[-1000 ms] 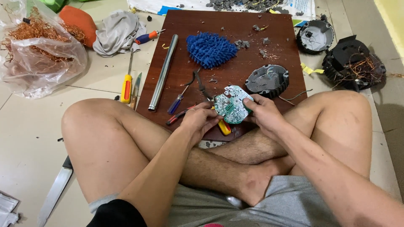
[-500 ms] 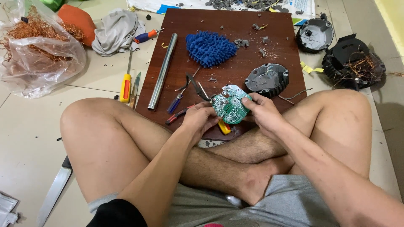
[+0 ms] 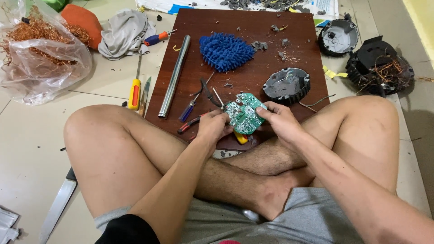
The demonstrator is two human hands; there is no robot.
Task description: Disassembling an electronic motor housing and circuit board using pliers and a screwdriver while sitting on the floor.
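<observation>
I see both hands curled around a round green circuit board (image 3: 244, 113): my left hand (image 3: 212, 129) pinches its near-left edge, my right hand (image 3: 281, 121) grips its right rim. The board sits tilted between them, just above the brown wooden board (image 3: 253, 54), near a black round housing (image 3: 286, 85).

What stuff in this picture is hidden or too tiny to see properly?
- Head view: the underside of the green circuit board faces away from the camera.
- Its small parts are too tiny to tell apart.
- A yellow-handled tool lies mostly covered by the board and the left hand.
- The right hand covers the board's right edge.
- The knife on the floor is partly hidden by the left leg.
</observation>
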